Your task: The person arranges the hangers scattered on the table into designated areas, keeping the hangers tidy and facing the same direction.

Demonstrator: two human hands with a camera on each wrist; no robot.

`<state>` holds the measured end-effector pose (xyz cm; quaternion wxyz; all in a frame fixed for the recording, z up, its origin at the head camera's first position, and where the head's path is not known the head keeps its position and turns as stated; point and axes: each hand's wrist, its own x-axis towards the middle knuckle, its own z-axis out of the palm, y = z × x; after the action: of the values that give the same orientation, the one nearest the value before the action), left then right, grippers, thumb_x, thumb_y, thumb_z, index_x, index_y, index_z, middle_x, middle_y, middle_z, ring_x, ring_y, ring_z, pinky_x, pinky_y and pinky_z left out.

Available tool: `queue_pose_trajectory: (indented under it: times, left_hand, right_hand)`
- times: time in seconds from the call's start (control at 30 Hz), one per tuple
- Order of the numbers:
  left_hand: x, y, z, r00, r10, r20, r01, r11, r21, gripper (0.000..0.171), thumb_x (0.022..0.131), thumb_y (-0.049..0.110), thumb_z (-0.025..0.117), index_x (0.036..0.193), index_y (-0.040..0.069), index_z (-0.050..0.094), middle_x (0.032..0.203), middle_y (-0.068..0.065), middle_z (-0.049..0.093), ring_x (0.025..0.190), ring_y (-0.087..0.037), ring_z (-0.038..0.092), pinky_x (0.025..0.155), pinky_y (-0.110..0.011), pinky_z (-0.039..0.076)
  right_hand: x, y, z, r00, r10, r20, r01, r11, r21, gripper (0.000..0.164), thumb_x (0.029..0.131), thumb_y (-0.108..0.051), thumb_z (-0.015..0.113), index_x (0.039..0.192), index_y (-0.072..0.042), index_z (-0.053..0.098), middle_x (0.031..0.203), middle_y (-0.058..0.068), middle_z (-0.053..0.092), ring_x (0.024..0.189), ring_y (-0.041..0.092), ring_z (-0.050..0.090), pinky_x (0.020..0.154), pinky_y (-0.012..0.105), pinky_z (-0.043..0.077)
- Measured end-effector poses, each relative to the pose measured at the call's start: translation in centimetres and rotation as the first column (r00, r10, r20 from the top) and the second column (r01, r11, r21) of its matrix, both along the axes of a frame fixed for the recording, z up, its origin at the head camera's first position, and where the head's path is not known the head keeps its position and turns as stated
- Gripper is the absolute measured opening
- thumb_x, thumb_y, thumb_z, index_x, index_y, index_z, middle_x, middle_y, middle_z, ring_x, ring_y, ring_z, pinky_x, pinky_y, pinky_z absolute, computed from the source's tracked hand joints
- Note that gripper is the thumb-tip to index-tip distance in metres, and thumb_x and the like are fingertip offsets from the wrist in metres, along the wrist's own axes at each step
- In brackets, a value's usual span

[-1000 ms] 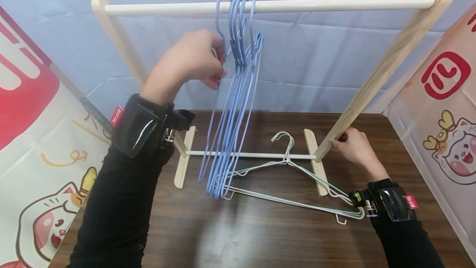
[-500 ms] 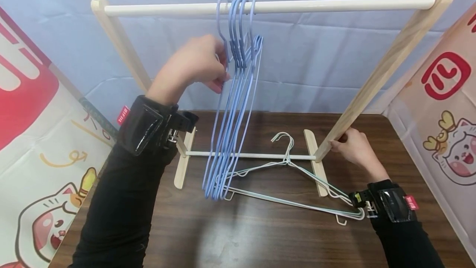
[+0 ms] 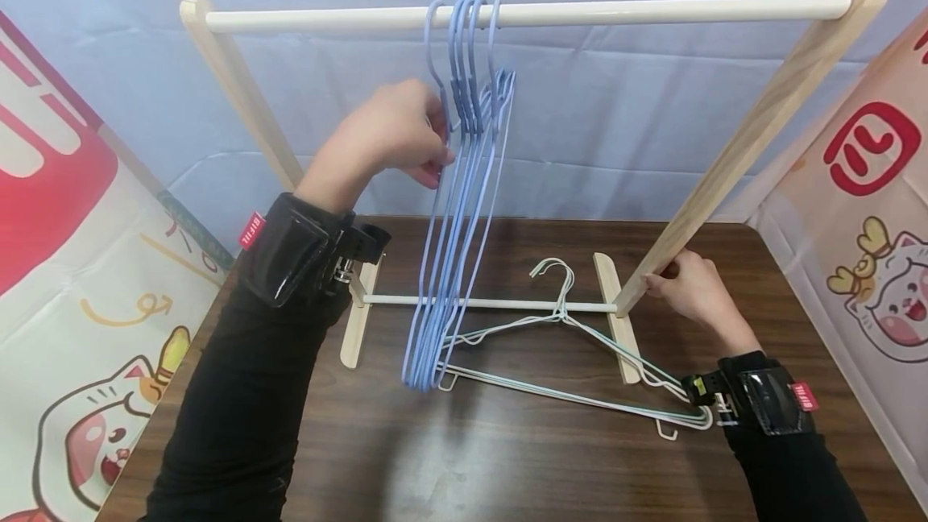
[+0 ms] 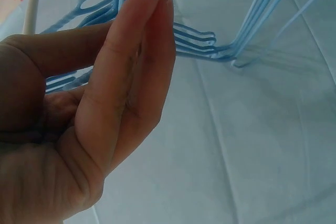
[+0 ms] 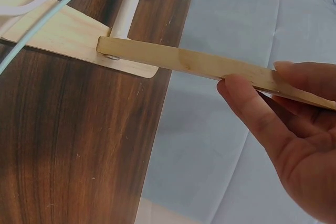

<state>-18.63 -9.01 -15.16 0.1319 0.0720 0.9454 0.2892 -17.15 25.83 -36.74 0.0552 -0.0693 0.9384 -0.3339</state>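
My left hand [image 3: 402,127] pinches the leftmost blue hanger [image 3: 428,51] just below its hook. That hook sits over the white rail [image 3: 652,12] of a small wooden clothes rack. Close to its right, several more blue hangers [image 3: 474,95] hang bunched together. In the left wrist view, the thumb and fingertips [image 4: 157,9] meet at a blue stem, though the pinched part is mostly hidden. My right hand [image 3: 692,288] grips the rack's right post [image 3: 754,135] low down, its fingers and thumb on either side of the wood in the right wrist view.
A few pale green and white hangers [image 3: 560,314] lie stacked on the brown table [image 3: 536,474], under and in front of the lower bar [image 3: 522,304]. The rack's left foot [image 3: 360,321] stands behind my left forearm. A light blue cloth [image 3: 580,119] hangs at the back.
My left hand has moved down and to the right, lowering the leftmost hanger's hook onto the rail and bringing its body against the other blue hangers. The right hand has stayed on the post.
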Motion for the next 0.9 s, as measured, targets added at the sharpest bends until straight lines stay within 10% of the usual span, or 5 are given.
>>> queue_pose_trajectory:
  times: [0.9]
  left_hand:
    - [0.7, -1.3, 0.3, 0.999, 0.035, 0.004, -0.034, 0.997, -0.063, 0.018, 0.083, -0.003, 0.052, 0.1, -0.002, 0.058, 0.089, -0.013, 0.062, 0.069, -0.015, 0.067, 0.081, -0.031, 0.048]
  right_hand:
    - [-0.2, 0.0, -0.1, 1.0, 0.0, -0.021, 0.0, 1.0, 0.002, 0.028, 0.088, -0.004, 0.055, 0.106, 0.017, 0.05, 0.088, 0.031, 0.059, 0.077, 0.036, 0.064, 0.053, 0.028, 0.049]
